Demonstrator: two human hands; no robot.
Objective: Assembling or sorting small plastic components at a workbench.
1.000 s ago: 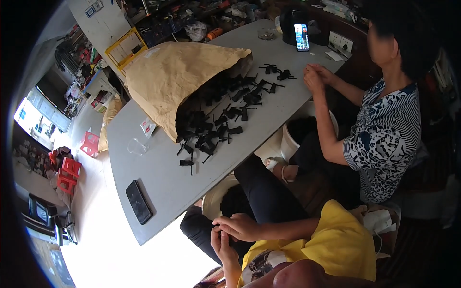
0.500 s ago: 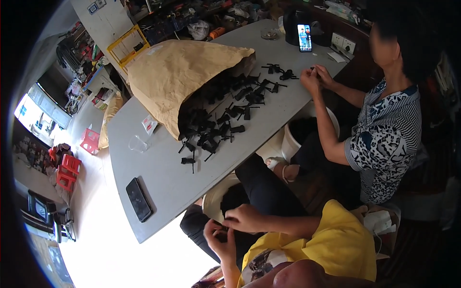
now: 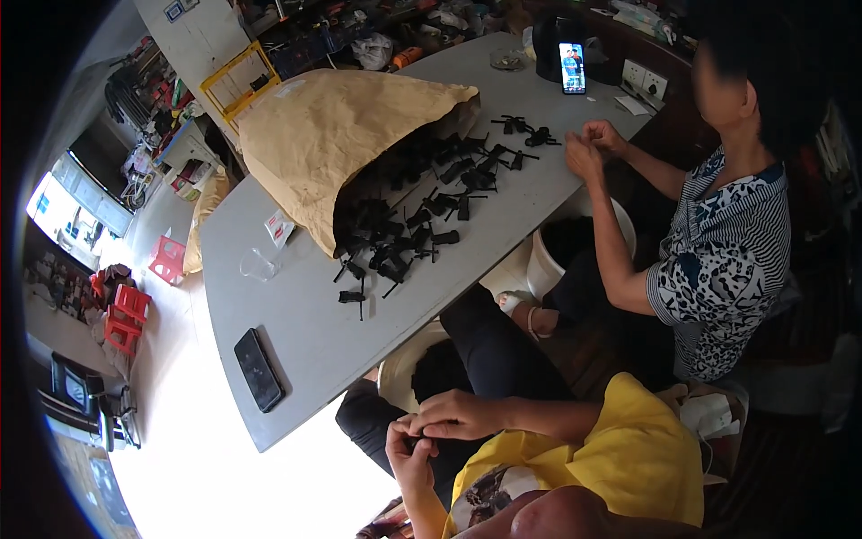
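My left hand [image 3: 411, 454] and my right hand [image 3: 458, 414] are closed together over my lap, below the table's near edge. Between their fingers is a small black part [image 3: 415, 440], mostly covered, so its shape is hard to make out. Under my hands and beside my leg, a white bucket [image 3: 395, 377] has dark contents. On the table, many loose black parts with thin stems [image 3: 392, 266] spill from the mouth of a large brown paper sack [image 3: 314, 135].
A grey table [image 3: 314, 359] carries a black phone [image 3: 259, 369], a clear plastic cup [image 3: 259, 266] and a lit phone [image 3: 572, 67]. To the right, a seated person [image 3: 718, 260] pinches something small above another white bucket [image 3: 620, 235]. Red stools [image 3: 126, 316] stand on the floor at left.
My right hand's fingers have moved down over my left fingertips, and both hands are closer together. The other person's hands have shifted slightly.
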